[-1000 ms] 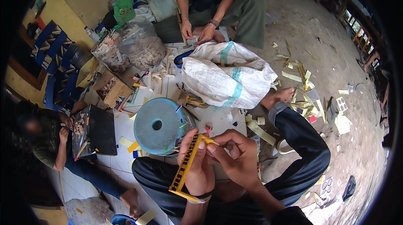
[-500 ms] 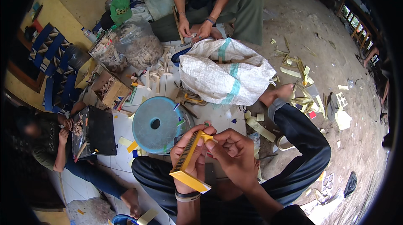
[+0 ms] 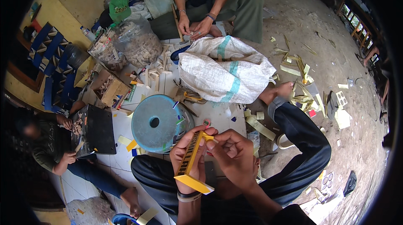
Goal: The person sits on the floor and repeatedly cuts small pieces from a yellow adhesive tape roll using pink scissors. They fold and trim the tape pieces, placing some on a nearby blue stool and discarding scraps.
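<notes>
My left hand [image 3: 200, 167] is wrapped round a narrow yellow box-like piece [image 3: 189, 158] with dark print along one side. The piece tilts, its wider flat end toward me and its far end near my fingertips. My right hand [image 3: 231, 156] is closed, with thumb and fingers pinching a small yellow part at that far end. Exactly what the right fingertips grip is partly hidden. Just beyond my left hand stands a round blue stool [image 3: 145, 135] with a hole in its top.
Past the stool lies a white woven sack [image 3: 210, 74]. At back left stand a clear bag of wood pieces [image 3: 140, 46] and a cardboard box [image 3: 110, 88]. One person sits opposite, another at left by a black box [image 3: 103, 130]. Yellow scraps [image 3: 260, 127] litter the right side.
The yellow piece has turned slightly in my left hand, so its printed side shows more. At left, the person's hand has moved lower, holding a stick-like tool.
</notes>
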{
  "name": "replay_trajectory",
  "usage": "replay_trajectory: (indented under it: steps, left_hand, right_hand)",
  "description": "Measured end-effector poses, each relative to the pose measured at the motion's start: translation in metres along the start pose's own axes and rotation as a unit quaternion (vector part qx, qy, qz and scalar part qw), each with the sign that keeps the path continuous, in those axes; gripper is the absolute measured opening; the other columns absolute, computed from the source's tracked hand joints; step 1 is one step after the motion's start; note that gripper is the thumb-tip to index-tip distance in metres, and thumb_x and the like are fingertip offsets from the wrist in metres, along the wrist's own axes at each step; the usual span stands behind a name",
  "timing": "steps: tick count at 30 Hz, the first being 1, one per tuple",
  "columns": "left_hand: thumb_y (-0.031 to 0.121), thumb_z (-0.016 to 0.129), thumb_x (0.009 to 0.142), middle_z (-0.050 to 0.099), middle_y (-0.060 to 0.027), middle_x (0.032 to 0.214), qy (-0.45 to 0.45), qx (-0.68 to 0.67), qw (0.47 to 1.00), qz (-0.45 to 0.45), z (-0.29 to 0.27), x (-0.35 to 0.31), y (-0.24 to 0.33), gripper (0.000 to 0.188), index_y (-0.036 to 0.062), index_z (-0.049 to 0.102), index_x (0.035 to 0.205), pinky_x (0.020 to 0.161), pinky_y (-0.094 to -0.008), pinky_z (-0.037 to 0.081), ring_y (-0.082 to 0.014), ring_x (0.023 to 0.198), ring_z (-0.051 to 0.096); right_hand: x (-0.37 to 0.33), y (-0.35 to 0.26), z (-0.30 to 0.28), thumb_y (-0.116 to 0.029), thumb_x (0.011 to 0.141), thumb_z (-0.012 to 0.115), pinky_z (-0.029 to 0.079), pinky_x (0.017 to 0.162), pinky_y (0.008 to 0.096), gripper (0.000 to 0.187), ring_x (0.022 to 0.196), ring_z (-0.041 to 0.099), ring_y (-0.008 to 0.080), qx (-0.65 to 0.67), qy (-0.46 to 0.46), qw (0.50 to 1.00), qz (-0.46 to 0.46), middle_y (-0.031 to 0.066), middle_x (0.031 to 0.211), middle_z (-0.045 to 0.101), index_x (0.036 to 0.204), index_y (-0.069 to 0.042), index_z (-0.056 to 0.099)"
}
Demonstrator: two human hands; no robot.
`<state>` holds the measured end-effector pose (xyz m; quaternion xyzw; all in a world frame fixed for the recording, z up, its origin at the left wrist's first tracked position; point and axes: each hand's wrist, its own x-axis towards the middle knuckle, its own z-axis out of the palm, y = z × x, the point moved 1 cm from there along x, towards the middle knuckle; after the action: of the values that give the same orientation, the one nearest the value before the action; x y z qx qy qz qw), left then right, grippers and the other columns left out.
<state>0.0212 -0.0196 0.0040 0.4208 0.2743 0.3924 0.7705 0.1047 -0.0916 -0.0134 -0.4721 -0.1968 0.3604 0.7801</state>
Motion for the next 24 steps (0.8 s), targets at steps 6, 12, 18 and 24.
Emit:
replay_trajectory:
  steps: [6,12,18,24]
  left_hand:
    - [0.006,0.065,0.098,0.073,-0.0182,0.11,0.026,0.035,0.998,0.053,0.004,-0.002,-0.002,0.03,-0.0074,0.062,0.125,0.09,-0.0301,0.056,-0.0224,0.1,0.071]
    - [0.0,0.068,0.094,0.074,-0.0158,0.106,0.034,0.064,0.995,0.074,-0.004,-0.002,-0.008,0.028,-0.0064,0.063,0.121,0.089,-0.0284,0.055,-0.02,0.098,0.071]
    - [-0.011,0.069,0.088,0.075,-0.012,0.102,-0.011,0.148,0.975,0.167,-0.006,-0.009,-0.009,0.027,-0.0058,0.066,0.115,0.088,-0.0267,0.052,-0.0164,0.095,0.071]
    - [-0.002,0.069,0.094,0.075,-0.0118,0.1,0.051,0.142,0.966,0.211,0.002,-0.018,-0.004,0.02,-0.005,0.066,0.113,0.089,-0.0253,0.05,-0.0149,0.094,0.07]
  right_hand:
    - [0.0,0.004,0.002,0.0,0.095,0.071,0.052,0.074,0.0212,0.01,0.082,0.067,0.0067,-0.023,0.002,1.0,-0.02,0.0063,0.09,0.072,0.103,0.004,0.066]
    - [0.001,0.003,-0.005,0.002,0.095,0.069,0.05,0.072,0.0197,0.01,0.079,0.064,0.0038,-0.039,0.002,0.999,0.009,0.004,0.086,0.071,0.105,0.005,0.067]
    - [0.001,-0.007,-0.016,0.003,0.095,0.069,0.053,0.075,0.0213,0.012,0.085,0.066,0.006,-0.025,-0.04,0.999,-0.012,0.0063,0.09,0.071,0.106,0.006,0.066]
    - [-0.005,-0.013,0.0,0.005,0.095,0.068,0.055,0.082,0.0238,0.008,0.088,0.066,0.0086,0.002,-0.033,0.999,-0.004,0.0083,0.096,0.071,0.103,0.006,0.065]
